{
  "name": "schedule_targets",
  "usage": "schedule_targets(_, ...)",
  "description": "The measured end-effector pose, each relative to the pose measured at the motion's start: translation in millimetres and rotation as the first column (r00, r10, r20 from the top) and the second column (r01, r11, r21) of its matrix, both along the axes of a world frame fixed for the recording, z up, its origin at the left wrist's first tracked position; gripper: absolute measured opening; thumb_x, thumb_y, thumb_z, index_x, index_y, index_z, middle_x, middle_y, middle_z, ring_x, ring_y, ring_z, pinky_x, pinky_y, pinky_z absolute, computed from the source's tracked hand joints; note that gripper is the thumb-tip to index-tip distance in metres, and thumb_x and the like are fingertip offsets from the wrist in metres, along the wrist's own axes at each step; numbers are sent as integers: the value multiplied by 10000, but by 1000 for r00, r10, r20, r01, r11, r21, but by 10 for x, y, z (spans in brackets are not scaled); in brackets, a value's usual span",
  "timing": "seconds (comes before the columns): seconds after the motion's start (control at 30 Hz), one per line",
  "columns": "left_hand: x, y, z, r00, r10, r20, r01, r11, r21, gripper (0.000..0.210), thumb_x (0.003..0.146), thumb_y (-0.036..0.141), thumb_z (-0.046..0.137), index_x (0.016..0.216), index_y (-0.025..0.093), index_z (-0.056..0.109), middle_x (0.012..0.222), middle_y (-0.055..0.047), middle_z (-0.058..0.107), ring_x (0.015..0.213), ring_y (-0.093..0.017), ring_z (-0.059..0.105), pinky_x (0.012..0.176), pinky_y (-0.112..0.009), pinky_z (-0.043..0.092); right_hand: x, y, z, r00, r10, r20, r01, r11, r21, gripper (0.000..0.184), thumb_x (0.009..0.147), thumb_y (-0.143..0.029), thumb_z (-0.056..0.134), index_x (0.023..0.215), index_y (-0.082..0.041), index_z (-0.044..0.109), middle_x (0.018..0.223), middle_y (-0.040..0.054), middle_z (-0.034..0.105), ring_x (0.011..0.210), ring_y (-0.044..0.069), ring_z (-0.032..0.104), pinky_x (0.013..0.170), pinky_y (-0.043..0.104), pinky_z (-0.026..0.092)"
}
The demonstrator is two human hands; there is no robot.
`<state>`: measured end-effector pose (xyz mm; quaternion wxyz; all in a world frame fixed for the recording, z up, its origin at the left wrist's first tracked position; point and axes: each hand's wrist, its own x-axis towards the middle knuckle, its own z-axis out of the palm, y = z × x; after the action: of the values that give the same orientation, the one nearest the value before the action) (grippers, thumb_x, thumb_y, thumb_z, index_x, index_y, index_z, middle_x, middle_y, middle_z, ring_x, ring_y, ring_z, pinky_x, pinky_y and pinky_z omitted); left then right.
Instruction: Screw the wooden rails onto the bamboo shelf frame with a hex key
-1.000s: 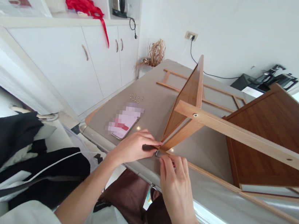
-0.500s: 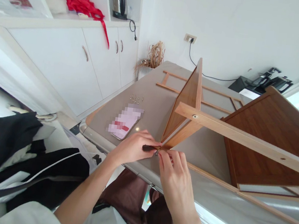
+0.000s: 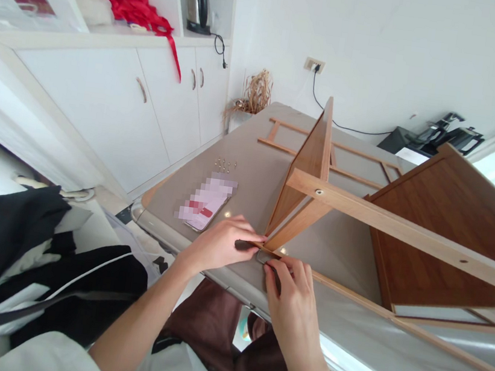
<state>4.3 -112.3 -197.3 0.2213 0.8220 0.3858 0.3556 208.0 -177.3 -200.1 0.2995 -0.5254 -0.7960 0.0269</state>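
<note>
My left hand [image 3: 227,241] is closed at the near end of a wooden rail [image 3: 343,288], where it meets a slanting wooden panel [image 3: 305,163]. Between thumb and fingers, my right hand [image 3: 293,280] pinches what looks like a small grey metal hex key [image 3: 262,257], its tip close to that joint. Part of the key is hidden by the fingers. A long wooden bar [image 3: 388,225] with a bolt head crosses the top of the panel. Several small metal screws [image 3: 225,165] lie beyond a phone [image 3: 203,207] on the grey table [image 3: 250,167].
A second brown panel [image 3: 446,230] leans at the right within the wooden frame. Light wooden ladder-like frames [image 3: 281,134] lie at the back. Dark cloth [image 3: 92,287] is at the left. A kettle [image 3: 197,2] and red ribbon [image 3: 138,8] sit on shelves.
My right hand has shifted slightly right and down, away from the joint, with the hex key more visible. My left hand stays where it was.
</note>
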Motion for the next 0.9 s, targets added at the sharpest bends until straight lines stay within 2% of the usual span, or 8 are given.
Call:
schedule_targets(0.43,1,0,15,1000,0,-11,0,1000,9,274,902,173,666,1152,240,755,951,-38,762,899,-171,647,838,-300,552,36,-4,-29,999,38,-33,-38,999,9,168,1009,-145,485,995,-188,647,979,78,612,902,205,550,830,377,500)
schedule_targets(0.7,-5,-2,8,1000,-10,1,10,1000,-14,305,904,163,665,1179,266,747,962,-24,760,911,-175,638,833,-296,540,56,-76,43,979,24,204,-30,999,27,242,960,-74,505,1117,-198,641,1029,100,606,953,254,547,832,405,502)
schedule_targets(0.9,-7,5,10,1000,-17,4,17,999,-31,289,904,173,662,1171,242,750,981,-28,762,927,-180,629,850,-304,534,20,-48,76,963,37,266,-53,997,53,262,953,-55,480,1118,-182,638,1045,112,586,924,257,522,797,407,512)
